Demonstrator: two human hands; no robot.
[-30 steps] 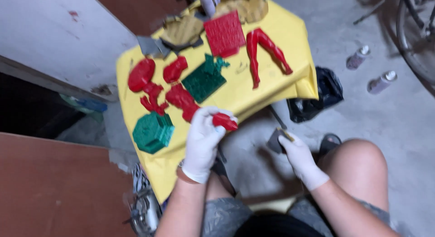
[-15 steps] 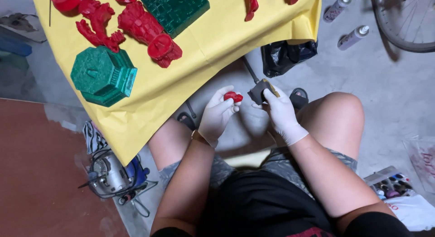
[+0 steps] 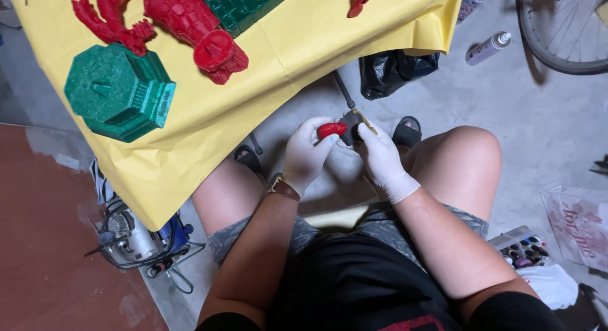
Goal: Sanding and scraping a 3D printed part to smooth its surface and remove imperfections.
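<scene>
The person sits with bare knees apart, and both hands in white gloves meet in front of the body, just below the edge of the bench [image 3: 209, 125], which is covered with a yellow sheet; the left hand [image 3: 307, 155] has its grip closed on a small red piece [image 3: 331, 130], pinched between the thumb and the fingertips, so the piece is in the air above the concrete floor and not on the bench; the right hand [image 3: 379, 155] holds a small dark block [image 3: 349, 126] and a thin stick-like tool [image 3: 366, 121], its grip closed around them, and the block touches the red piece or is just beside it; a watch strap [image 3: 285, 188] sits on the left wrist. On the yellow sheet lie a green octagonal model [image 3: 119, 90] near the corner, a red figure [image 3: 196, 33] next to it, and a green flat model [image 3: 244, 5] at the top edge; on the floor there are two spray cans [image 3: 486, 47] near a bicycle wheel [image 3: 557, 33], a black bag [image 3: 396, 70] under the bench edge, and a paint set [image 3: 522, 249] beside the right thigh.
</scene>
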